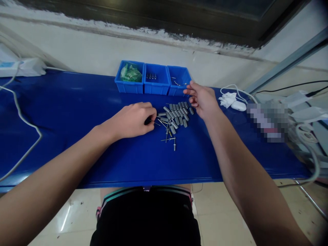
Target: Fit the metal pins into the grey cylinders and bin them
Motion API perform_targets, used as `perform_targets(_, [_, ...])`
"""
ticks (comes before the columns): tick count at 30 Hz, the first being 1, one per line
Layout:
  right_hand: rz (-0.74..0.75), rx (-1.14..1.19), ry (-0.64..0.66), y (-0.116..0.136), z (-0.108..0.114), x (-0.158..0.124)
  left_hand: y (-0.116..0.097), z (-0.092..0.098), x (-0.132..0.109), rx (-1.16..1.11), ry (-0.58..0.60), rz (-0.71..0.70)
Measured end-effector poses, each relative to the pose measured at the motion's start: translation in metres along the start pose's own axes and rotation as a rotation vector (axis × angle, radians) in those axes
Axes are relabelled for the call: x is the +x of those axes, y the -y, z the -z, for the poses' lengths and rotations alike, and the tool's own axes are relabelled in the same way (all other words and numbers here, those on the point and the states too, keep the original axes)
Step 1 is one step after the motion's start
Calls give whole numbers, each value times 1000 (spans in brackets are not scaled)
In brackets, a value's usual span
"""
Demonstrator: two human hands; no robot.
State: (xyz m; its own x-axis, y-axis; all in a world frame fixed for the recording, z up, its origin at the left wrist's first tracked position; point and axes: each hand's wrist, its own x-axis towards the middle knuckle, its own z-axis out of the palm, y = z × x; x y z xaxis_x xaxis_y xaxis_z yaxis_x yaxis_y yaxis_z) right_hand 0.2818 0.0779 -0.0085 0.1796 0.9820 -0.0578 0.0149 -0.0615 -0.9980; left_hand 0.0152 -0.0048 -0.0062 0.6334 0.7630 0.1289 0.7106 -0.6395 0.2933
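Note:
My left hand [133, 119] rests on the blue table [64, 112], its fingers curled and pinched on a small dark part beside thin metal pins. Several small grey metal cylinders [178, 114] lie in a loose heap between my hands, with thin pins [167, 135] scattered just below them. My right hand [201, 99] hovers at the front of the rightmost blue bin [179, 85], fingers bent and close together; whether anything is in them cannot be made out.
Three blue bins stand in a row at the back: the left one [130, 80] holds green packets, the middle one [156, 82] a few small parts. A white cable [25, 126] crosses the left. White cloth, a mouse [238, 106] and cables lie right.

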Motion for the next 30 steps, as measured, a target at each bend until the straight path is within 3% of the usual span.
perform_targets(6, [58, -77, -28, -4, 1, 4, 1, 2, -1, 35, 34, 6])
perform_targets(10, [260, -215, -30, 0, -3, -3, -1, 4, -2, 52, 50, 28])
perform_targets(12, [418, -301, 87, 5, -8, -15, -1, 6, -2, 63, 64, 49])
perform_targets(16, [740, -658, 548, 13, -21, -51, 2, 8, -3, 86, 75, 91])
perform_targets(19, [817, -906, 677, 11, -31, -72, 5, 8, -4, 94, 57, 124])
perform_targets(24, [819, -1023, 701, 0, -42, -75, 7, 7, -3, 78, 27, 148])
perform_targets(30, [811, -1071, 615, -6, -48, -77, 9, 4, -3, 23, -19, 111])
